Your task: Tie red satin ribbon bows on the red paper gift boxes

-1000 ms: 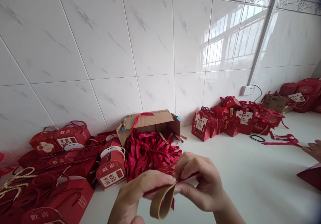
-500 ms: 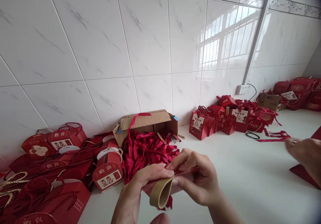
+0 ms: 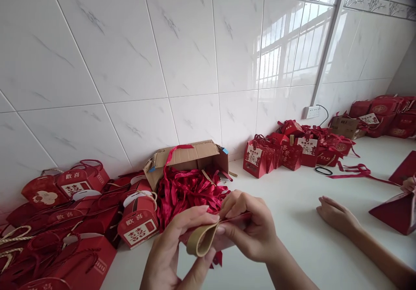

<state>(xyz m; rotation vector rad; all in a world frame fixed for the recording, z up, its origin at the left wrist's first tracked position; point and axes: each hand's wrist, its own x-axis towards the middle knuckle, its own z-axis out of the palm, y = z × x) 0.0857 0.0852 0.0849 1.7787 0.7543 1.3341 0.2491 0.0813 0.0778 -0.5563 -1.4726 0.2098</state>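
A folded gold strap (image 3: pixel 197 243) forms a loop between my hands, in front of a red gift box (image 3: pixel 225 241) that my fingers largely hide. My left hand (image 3: pixel 182 246) closes on the loop's left side, its thumb under the strap and its fingers over the top of the box. On the other side, my right hand (image 3: pixel 251 229) pinches the loop's end against the box between thumb and bent fingers. Dark red ribbon ends (image 3: pixel 217 259) hang below the box. Behind my hands lies a heap of red ribbons (image 3: pixel 188 194) spilling from a cardboard box (image 3: pixel 198 151).
Red gift boxes with rope handles (image 3: pixel 138 225) crowd the left. More red boxes (image 3: pixel 255 158) line the wall. At the right, a co-worker's hand (image 3: pixel 336 216) rests on the white table (image 3: pixel 286 255); another hand (image 3: pixel 411 186) holds ribbon at a red box (image 3: pixel 394 212).
My left thumb has come up from below to the strap loop, and the loop has shifted slightly left. A co-worker's hand now lies on the table at right.
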